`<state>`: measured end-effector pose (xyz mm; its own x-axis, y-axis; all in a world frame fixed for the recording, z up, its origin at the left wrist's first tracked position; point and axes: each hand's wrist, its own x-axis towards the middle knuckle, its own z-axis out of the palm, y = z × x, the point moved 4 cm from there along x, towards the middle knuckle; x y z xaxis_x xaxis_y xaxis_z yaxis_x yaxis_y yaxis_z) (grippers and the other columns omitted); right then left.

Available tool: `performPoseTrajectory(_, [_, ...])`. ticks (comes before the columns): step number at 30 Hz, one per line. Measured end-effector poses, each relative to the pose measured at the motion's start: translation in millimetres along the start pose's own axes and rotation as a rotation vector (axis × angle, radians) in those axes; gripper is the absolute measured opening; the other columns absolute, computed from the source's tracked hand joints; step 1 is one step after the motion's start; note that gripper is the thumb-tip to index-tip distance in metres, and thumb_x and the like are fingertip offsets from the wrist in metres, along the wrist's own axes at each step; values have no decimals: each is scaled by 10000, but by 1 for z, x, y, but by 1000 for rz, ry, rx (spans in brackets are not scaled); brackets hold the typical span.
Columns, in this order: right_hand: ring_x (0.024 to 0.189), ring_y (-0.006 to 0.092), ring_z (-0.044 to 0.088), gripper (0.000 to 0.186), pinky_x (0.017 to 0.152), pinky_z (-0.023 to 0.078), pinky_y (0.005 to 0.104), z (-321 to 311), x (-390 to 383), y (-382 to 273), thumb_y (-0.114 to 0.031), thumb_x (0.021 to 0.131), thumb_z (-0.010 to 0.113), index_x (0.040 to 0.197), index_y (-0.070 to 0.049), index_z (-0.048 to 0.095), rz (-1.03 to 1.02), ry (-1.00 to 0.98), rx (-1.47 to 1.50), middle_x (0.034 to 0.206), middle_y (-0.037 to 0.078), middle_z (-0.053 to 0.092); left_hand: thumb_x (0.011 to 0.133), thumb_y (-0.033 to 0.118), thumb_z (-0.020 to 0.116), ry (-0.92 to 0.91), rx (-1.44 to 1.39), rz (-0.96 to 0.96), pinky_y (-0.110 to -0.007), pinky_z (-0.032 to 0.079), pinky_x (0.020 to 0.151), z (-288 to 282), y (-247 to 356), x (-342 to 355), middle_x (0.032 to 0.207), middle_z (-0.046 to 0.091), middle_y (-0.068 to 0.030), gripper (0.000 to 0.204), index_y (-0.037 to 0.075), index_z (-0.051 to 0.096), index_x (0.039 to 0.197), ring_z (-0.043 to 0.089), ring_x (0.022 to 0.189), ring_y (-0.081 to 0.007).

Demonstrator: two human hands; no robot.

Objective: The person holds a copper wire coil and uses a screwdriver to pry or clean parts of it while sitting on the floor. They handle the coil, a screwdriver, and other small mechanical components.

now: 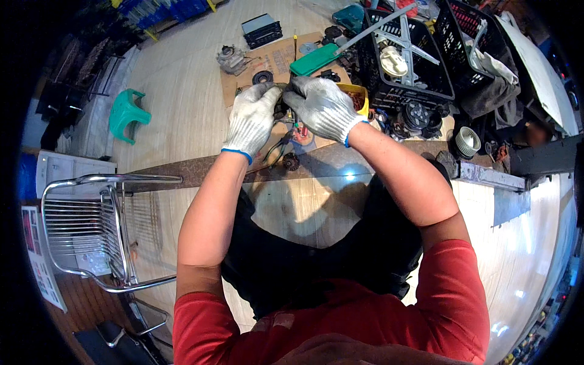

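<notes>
My left hand [252, 117] and my right hand [325, 108], both in white gloves with blue cuffs, meet at the centre with fingers closed round a small dark part [282, 108], mostly hidden by them. Pliers [274, 153], red-handled tools [299, 134] and a dark round metal part [291, 162] lie just below them. A black ring [263, 77] lies on cardboard [271, 61] beyond my left hand. A yellow container [361, 100] with copper-coloured bits sits beside my right hand, and a green flat item [314, 59] lies beyond it.
Black crates [407, 85] with parts stand at the right, near a white fan wheel [467, 142] and a low ledge [493, 176]. A metal casing [230, 59] and black boxes [261, 33] lie ahead. A green stool [126, 100] and chrome chair [109, 228] are at the left.
</notes>
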<state>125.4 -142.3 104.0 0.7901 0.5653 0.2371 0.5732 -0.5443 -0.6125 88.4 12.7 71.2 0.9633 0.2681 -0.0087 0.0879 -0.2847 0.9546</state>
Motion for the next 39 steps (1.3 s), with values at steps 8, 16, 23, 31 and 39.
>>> performPoseTrajectory(8, [933, 377, 655, 288, 800, 530, 440, 4, -8, -13, -235, 954, 505, 1066, -23, 666, -76, 65, 48, 1044, 202, 675, 1001, 115, 528, -167, -902, -206, -353, 574, 830, 6, -6, 3, 1116, 667, -172, 285, -59, 581, 1221, 679, 949, -250])
performPoseTrajectory(16, [931, 348, 668, 274, 793, 542, 419, 4, -7, -14, -197, 936, 518, 1077, -24, 677, -133, 152, 70, 1071, 178, 676, 995, 67, 518, -244, -1077, -152, -357, 570, 857, 7, -5, 8, 1133, 660, -183, 276, -70, 570, 1229, 672, 991, -264])
performPoseTrajectory(23, [946, 371, 662, 292, 803, 534, 435, 5, -7, -16, -231, 939, 545, 1109, -30, 671, -121, 199, 85, 1042, 212, 681, 1005, 101, 518, -288, -1163, -112, -374, 536, 936, 8, -7, 8, 1169, 649, -178, 298, -48, 559, 1260, 646, 1050, -263])
performPoseTrajectory(31, [867, 370, 665, 240, 745, 539, 430, 22, -5, -7, -226, 909, 593, 1040, -35, 658, -109, 182, -138, 920, 196, 680, 1001, 120, 556, -238, -1094, -144, -345, 536, 938, 16, -3, 5, 1157, 656, -160, 301, -45, 570, 1253, 645, 1039, -240])
performPoseTrajectory(39, [804, 364, 661, 194, 692, 536, 431, 28, -8, -10, -212, 922, 572, 984, -44, 648, -113, 207, -85, 893, 173, 666, 1015, 174, 533, -37, -1059, -114, -452, 540, 933, -1, 5, 11, 1150, 642, -198, 294, -30, 555, 1226, 642, 1029, -328])
